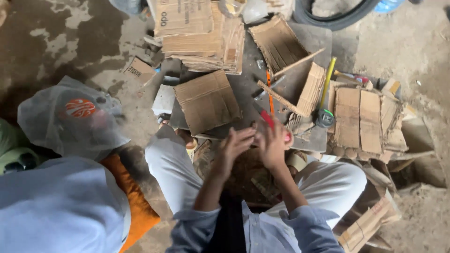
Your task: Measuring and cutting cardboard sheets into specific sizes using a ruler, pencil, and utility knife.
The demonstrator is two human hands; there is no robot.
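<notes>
1. Two hands raised together over the lap, close to the near edge of a low grey board [243, 89] strewn with cardboard.
2. Left hand [233, 146] half open, fingers spread and curled toward the right palm; nothing clearly gripped in it, though motion blur hides the detail.
3. Right hand [273, 143] upright, fingers loosely bent, touching or nearly touching the left; cannot tell whether closed on anything.
4. Red-handled tool [265, 116] showing just above the right hand, slanting up to the left; lower end lost behind the fingers, so hold on it unclear.
5. Square cardboard piece [207, 100] lying flat on the board, just beyond the left hand.
6. Orange pencil [269, 91] lying on the board beyond the red-handled tool, near thin cardboard strips [281, 99].
7. Yellow stick [327, 82] slanting down to a round tape measure [324, 118] at the board's right side, well apart from both hands.
8. Stacked corrugated sheets [201, 35] at the far end of the board; flattened cardboard panels [361, 117] piled to the right.
9. Pale trousers [171, 171] on both bent legs flanking the hands, blue sleeves below.
10. Clear plastic bag [70, 119] with an orange patch on the concrete floor far left, beside an orange cushion [133, 201].
</notes>
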